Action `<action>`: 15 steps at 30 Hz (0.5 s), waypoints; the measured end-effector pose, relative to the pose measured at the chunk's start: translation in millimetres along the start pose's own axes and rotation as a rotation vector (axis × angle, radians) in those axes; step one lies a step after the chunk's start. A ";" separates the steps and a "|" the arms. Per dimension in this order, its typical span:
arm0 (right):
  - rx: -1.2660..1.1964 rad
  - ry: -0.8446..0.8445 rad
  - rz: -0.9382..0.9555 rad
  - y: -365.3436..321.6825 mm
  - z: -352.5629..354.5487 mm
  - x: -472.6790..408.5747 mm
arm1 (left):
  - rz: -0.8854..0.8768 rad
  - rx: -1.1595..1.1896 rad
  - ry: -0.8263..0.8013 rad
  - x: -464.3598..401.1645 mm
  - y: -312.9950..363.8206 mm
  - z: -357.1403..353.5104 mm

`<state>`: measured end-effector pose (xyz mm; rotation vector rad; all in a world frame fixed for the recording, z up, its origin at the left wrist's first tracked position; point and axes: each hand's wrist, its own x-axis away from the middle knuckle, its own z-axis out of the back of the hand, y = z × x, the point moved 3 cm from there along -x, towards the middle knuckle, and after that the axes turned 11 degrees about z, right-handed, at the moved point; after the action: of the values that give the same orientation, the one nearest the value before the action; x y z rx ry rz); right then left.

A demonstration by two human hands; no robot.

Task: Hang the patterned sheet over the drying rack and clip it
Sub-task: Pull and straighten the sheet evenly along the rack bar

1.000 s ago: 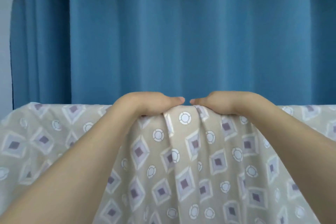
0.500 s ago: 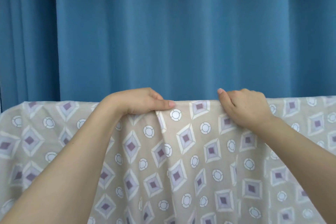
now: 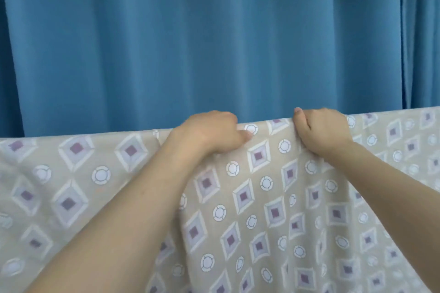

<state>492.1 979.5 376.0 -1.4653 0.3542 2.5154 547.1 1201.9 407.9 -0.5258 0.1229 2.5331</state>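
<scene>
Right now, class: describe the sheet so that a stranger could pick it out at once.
A plain blue curtain fills the background. In front of it hangs the patterned sheet, its top edge gripped by the left hand and right hand. Unlike the curtain, it is beige with purple-centred diamonds and white circles.

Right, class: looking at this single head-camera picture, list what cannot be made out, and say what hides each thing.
- Drying rack: head view, wholly covered by the patterned sheet.
- Clips: none shows; whether any is fitted cannot be told.
- Fingertips of the left hand and right hand: curled over the sheet's top edge, out of sight behind it.
- Sheet's lower and side edges: cut off by the frame.
- Whatever is behind the blue curtain.
</scene>
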 end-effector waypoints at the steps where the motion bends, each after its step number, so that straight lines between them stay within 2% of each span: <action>1: 0.001 0.029 0.030 -2.0 -1.4 0.4 | -0.043 -0.003 0.071 -3.2 22.5 -5.7; 5: -0.079 0.143 0.206 16.5 -2.3 8.4 | -0.136 -0.030 0.259 -11.5 70.2 -17.4; 8: -0.127 0.208 0.303 54.3 -1.3 19.4 | -0.108 0.033 0.156 -16.9 66.8 -14.6; 12: -0.152 0.237 0.312 113.0 -4.1 34.8 | 0.041 0.350 -0.101 -22.3 55.9 -1.8; 15: -0.137 0.180 0.332 145.8 -5.1 37.2 | 0.048 0.266 -0.023 -27.9 76.7 2.8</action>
<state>434.9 841.8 355.9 -1.8275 0.5003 2.7110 527.1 1123.6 419.9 -0.3919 0.4611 2.5156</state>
